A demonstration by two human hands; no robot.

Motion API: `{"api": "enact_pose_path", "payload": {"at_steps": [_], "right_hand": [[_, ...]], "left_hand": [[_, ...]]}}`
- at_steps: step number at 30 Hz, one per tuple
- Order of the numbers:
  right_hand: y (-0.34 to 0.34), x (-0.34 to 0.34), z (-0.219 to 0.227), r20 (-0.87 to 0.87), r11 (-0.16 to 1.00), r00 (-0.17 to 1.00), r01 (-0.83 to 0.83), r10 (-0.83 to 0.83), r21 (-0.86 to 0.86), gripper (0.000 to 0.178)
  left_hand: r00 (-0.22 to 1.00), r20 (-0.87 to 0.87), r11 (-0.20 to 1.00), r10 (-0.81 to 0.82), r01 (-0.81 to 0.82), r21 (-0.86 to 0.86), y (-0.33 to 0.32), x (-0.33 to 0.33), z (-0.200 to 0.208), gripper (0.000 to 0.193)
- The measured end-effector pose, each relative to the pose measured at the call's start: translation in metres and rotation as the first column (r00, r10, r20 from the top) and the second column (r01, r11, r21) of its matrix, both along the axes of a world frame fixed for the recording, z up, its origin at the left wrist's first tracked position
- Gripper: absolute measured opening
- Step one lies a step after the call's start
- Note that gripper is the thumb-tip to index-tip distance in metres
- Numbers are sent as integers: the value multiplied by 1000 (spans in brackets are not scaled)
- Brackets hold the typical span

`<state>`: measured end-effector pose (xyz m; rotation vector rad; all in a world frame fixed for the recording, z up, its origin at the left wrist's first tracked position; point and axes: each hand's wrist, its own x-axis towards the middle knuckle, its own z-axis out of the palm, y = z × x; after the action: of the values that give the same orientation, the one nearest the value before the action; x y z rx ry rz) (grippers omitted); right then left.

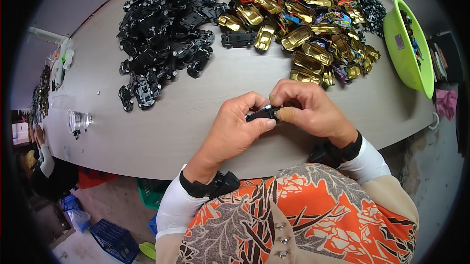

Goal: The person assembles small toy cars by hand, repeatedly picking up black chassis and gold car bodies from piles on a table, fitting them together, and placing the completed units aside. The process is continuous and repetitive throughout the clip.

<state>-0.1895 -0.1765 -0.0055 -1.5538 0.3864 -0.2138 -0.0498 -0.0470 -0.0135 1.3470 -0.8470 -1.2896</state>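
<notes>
Both hands meet over the near part of the table, around a small black toy car chassis (263,113) with a pale wheel showing. My left hand (235,126) is closed on its left end, thumb along the near side. My right hand (313,109) pinches the other end with thumb and forefinger; tan tape wraps the thumb. Those fingers cover much of the chassis, and whether they hold a second small part cannot be seen. Beyond my hands lies a heap of gold and printed toy car bodies (307,51). A heap of black chassis (161,34) rises at the far left.
A lime green basin (422,77) with parts inside stands at the right edge of the grey table (137,146). Small black parts (362,2) are piled at the far right. A clear plastic cup (81,119) sits at left. Another person (46,166) works at the left end.
</notes>
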Motion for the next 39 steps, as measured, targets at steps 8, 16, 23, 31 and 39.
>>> {"api": "enact_pose_path", "payload": {"at_steps": [8, 16, 23, 31, 39], "right_hand": [[4, 4, -18, 109, 956, 990, 116, -89, -269, 10], [10, 4, -1, 29, 997, 999, -30, 28, 69, 6], [-9, -5, 15, 95, 988, 995, -5, -10, 157, 3], [-7, -9, 14, 18, 973, 988, -154, 153, 172, 8], [13, -4, 7, -160, 990, 979, -133, 125, -40, 10]], "left_hand": [[995, 22, 994, 102, -103, 39, -3, 0, 7, 15], [844, -412, 922, 343, -386, -24, -2, 3, 3, 16], [870, -488, 996, 71, -92, -19, 7, 4, 5, 22], [971, -241, 999, -5, 13, 30, 13, -3, 9, 20], [996, 89, 995, 6, -15, 100, 27, -16, 5, 15]]}}
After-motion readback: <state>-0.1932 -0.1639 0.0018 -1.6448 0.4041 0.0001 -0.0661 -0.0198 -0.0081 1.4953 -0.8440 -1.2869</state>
